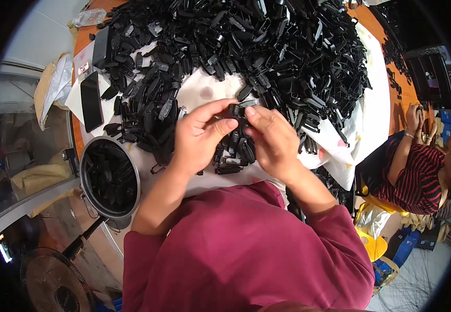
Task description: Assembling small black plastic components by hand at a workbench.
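My left hand (198, 136) and my right hand (276, 139) meet over the near side of the table. Between their thumbs and fingers is a small black plastic part (239, 110); its exact kind is too small to make out. Both hands are closed on it. Several similar black pieces (234, 152) lie just beneath my hands on a pale spotted cloth (204, 91). Beyond them spreads a large heap of the same black plastic parts (267, 47), reaching to the far side of the table.
A round metal pan (138, 179) with black parts inside stands at my left. Near it lie a dark phone (91, 101) and a black box (101, 48). A fan (59, 281) is at lower left. Another person in a striped shirt (417, 174) sits at the right.
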A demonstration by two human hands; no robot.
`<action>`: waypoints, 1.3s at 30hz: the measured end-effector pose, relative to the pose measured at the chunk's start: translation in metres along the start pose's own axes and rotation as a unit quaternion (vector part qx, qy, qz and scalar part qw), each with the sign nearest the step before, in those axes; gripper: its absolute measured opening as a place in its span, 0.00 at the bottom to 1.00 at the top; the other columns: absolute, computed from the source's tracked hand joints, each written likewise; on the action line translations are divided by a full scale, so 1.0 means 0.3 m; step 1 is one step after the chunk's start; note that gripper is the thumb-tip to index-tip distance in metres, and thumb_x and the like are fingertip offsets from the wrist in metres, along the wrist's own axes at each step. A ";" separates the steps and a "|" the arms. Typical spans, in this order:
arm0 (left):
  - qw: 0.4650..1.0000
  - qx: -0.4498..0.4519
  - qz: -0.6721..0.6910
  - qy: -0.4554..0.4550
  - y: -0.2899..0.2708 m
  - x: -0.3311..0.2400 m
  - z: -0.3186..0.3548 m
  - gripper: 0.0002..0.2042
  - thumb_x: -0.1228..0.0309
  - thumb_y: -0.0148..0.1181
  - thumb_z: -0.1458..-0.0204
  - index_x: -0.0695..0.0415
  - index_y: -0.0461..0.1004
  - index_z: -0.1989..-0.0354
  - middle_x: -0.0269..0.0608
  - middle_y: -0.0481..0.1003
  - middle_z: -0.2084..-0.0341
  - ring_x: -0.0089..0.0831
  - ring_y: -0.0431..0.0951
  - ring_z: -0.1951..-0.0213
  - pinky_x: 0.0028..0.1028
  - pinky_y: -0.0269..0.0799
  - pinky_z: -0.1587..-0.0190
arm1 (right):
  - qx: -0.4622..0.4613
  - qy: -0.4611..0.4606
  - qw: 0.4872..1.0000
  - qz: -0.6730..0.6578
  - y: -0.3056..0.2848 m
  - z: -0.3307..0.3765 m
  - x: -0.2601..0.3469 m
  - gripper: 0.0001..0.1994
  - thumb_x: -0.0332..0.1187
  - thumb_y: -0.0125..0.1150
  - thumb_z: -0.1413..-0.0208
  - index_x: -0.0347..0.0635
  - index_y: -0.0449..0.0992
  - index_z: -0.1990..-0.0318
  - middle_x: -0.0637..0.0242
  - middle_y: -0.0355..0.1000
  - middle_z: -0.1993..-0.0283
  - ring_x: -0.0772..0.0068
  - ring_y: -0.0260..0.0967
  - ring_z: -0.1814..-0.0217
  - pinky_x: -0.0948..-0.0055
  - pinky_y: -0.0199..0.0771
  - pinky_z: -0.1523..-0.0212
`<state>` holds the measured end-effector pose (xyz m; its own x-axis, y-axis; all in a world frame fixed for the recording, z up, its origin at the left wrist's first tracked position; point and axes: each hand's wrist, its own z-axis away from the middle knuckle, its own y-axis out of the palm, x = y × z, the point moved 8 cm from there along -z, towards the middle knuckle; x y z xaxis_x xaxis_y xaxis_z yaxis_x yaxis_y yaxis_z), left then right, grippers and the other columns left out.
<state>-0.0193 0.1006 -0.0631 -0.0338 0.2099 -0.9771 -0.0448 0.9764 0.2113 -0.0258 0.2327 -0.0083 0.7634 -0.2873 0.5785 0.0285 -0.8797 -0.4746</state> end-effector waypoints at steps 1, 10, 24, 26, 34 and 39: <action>0.995 -0.017 0.094 -0.033 0.019 0.021 0.002 0.14 0.75 0.55 0.48 0.66 0.69 0.53 0.43 0.73 0.59 0.27 0.74 0.59 0.24 0.71 0.56 | -0.013 -0.010 0.999 0.033 0.014 0.014 -0.003 0.19 0.16 0.61 0.61 0.35 0.71 0.56 0.54 0.71 0.61 0.62 0.69 0.69 0.73 0.70 0.70; 0.959 -0.071 0.251 -0.108 -0.026 0.158 0.041 0.13 0.73 0.53 0.47 0.64 0.69 0.54 0.42 0.73 0.59 0.26 0.71 0.56 0.26 0.63 0.49 | 0.054 0.441 0.851 -0.281 0.146 0.147 -0.164 0.10 0.26 0.60 0.50 0.31 0.72 0.60 0.65 0.72 0.63 0.82 0.68 0.63 0.83 0.72 0.67; 0.870 -0.065 -0.481 0.086 0.068 0.119 -0.318 0.08 0.67 0.58 0.54 0.55 0.75 0.67 0.37 0.72 0.66 0.35 0.76 0.68 0.32 0.71 0.66 | 0.175 -0.021 0.911 0.373 0.007 -0.180 -0.398 0.12 0.28 0.62 0.62 0.45 0.75 0.65 0.65 0.68 0.59 0.62 0.64 0.58 0.69 0.69 0.59; 0.813 0.009 -0.580 0.047 0.138 0.160 -0.369 0.09 0.65 0.60 0.56 0.56 0.74 0.68 0.39 0.72 0.66 0.41 0.75 0.66 0.37 0.70 0.66 | 0.051 0.004 0.959 0.278 -0.069 -0.170 -0.371 0.12 0.27 0.64 0.59 0.41 0.73 0.64 0.62 0.70 0.60 0.61 0.68 0.62 0.70 0.70 0.63; 0.926 -0.007 -0.376 -0.033 0.094 0.146 -0.303 0.12 0.68 0.64 0.60 0.60 0.71 0.69 0.40 0.73 0.75 0.35 0.75 0.74 0.31 0.70 0.70 | -0.233 0.398 0.814 -0.354 -0.128 0.054 -0.422 0.10 0.23 0.51 0.46 0.35 0.67 0.56 0.59 0.71 0.60 0.76 0.70 0.67 0.77 0.77 0.71; 0.993 0.023 -0.020 -0.111 0.064 0.139 -0.204 0.12 0.73 0.65 0.58 0.58 0.71 0.66 0.29 0.70 0.78 0.19 0.68 0.77 0.19 0.65 0.74 | -0.128 0.380 0.829 -0.390 -0.012 0.063 -0.339 0.10 0.21 0.56 0.50 0.33 0.70 0.58 0.61 0.71 0.62 0.76 0.71 0.66 0.77 0.77 0.70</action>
<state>-0.0826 0.1249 -0.0983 0.1884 0.1712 -0.9670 0.0049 0.9845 0.1753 -0.0912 0.2724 -0.0779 -0.0529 0.3372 0.9400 0.1106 -0.9335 0.3411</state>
